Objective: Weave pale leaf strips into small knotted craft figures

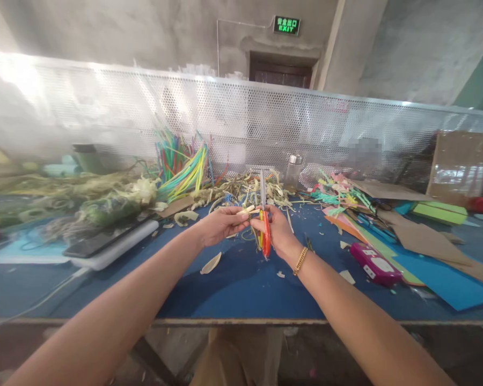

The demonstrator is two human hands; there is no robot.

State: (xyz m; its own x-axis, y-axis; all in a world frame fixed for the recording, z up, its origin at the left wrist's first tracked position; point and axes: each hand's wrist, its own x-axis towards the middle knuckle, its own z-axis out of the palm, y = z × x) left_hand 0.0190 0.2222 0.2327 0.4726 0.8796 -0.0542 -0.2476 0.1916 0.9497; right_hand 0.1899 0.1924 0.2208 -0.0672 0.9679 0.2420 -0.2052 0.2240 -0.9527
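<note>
Over the middle of the blue tabletop [241,295], my left hand [223,222] pinches a small pale piece of husk-like material [248,209] between thumb and fingers. My right hand [279,230], with a gold bracelet at its wrist, grips a pair of scissors [266,236] with red and yellow handles. The blades point up and away from me. Both hands nearly meet, and the fingertips of the right reach toward the pale piece. A loose pale husk [211,263] lies on the table below my left hand.
Dried husk scraps [245,187] spread behind the hands, beside a bundle of coloured stems [185,166]. A glass bottle [293,170] stands at the back. Left are a phone [104,238] and a cabled white power bank [118,249]; right, a magenta device [375,264] and coloured sheets [446,276].
</note>
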